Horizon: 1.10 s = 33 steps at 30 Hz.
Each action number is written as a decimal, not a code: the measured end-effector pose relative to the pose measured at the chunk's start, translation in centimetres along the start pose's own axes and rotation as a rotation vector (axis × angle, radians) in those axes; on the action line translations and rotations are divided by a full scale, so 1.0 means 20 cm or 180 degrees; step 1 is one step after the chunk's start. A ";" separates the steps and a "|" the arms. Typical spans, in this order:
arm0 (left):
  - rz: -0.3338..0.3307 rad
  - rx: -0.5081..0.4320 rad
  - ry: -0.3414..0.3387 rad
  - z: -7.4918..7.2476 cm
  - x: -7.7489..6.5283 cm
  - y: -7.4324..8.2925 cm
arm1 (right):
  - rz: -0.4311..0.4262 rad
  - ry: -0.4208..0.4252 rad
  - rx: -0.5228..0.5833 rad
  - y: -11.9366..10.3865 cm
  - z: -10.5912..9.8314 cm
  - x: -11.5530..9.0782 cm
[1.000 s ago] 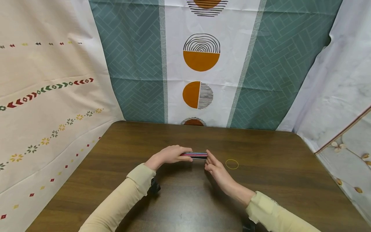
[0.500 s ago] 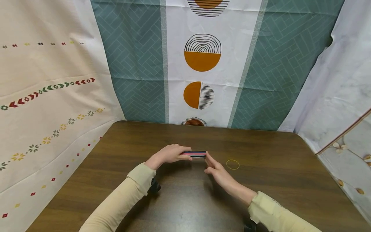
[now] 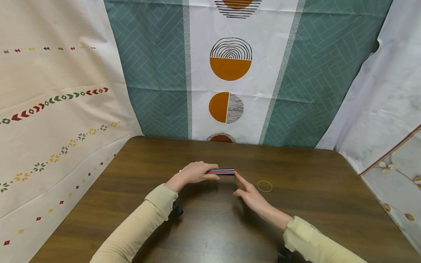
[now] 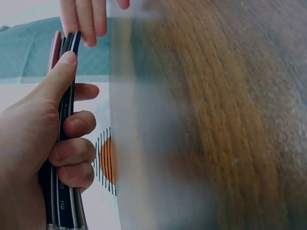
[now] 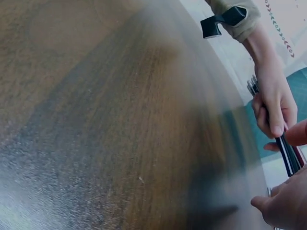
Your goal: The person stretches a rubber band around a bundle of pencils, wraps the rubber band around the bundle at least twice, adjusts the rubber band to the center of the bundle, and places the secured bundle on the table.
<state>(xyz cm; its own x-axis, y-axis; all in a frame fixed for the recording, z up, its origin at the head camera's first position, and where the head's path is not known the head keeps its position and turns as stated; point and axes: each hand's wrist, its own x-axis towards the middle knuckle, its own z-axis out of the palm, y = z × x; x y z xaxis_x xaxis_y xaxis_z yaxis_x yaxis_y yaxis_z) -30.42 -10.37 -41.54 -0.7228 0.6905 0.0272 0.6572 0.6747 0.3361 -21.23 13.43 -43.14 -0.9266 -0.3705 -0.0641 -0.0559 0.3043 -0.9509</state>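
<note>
My left hand [image 3: 195, 172] grips a bundle of pencils [image 3: 226, 172] held sideways above the table. Dark and reddish barrels show, and in the left wrist view one dark pencil [image 4: 61, 206] reads HB. The thumb lies along the bundle while the fingers curl round it. At the bundle's right end is my right hand [image 3: 251, 195], its straight fingertips right at the pencil ends and its thumb held apart below. In the right wrist view, metal-tipped ends [image 5: 252, 85] stick out behind the left hand. Part of the bundle is hidden inside the left palm.
A thin yellow rubber band [image 3: 264, 186] lies on the brown wooden table [image 3: 204, 226], to the right of my right hand. Patterned cloths hang behind the table [image 3: 158, 73] and along both sides. A dark strap-mounted device [image 3: 175, 210] sits under the left cuff.
The bundle and left hand have risen slightly. The right fingers have straightened against the pencil ends, and the right thumb has moved away from the bundle. The rubber band stays put.
</note>
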 end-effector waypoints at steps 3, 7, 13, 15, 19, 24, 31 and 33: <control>-0.0011 0.0001 0.0008 0.00 0.01 0.00 | -0.0031 -0.0067 0.0004 0.01 0.00 0.00; 0.0007 -0.0024 0.0024 0.01 0.01 0.01 | -0.0053 -0.0039 -0.0004 0.01 0.00 0.00; 0.0029 0.0077 0.0050 0.01 0.00 0.00 | -0.0189 0.0103 0.0229 -0.01 -0.02 0.03; 0.0048 0.0120 0.0058 0.01 0.00 0.00 | -0.0209 0.0054 0.0281 -0.01 -0.02 0.03; 0.0062 0.0229 0.0045 0.02 0.00 0.00 | -0.0136 -0.0017 0.0227 0.00 -0.01 0.04; 0.0058 0.0294 0.0032 0.02 0.00 -0.01 | -0.0080 0.0040 0.0281 0.00 0.02 0.03; 0.0039 0.0260 0.0061 0.02 0.00 0.00 | 0.0047 0.0095 0.0442 -0.02 0.02 0.02; 0.0026 0.0252 0.0056 0.01 0.00 0.00 | 0.0103 0.0127 0.0450 -0.03 0.02 0.02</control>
<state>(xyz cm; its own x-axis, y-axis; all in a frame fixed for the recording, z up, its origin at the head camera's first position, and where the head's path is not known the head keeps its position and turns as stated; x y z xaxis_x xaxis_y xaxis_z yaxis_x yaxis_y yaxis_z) -30.25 -10.29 -41.75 -0.7204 0.6920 0.0465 0.6775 0.6879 0.2602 -21.39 12.70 -42.82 -0.9413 -0.3264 -0.0862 0.0248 0.1878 -0.9819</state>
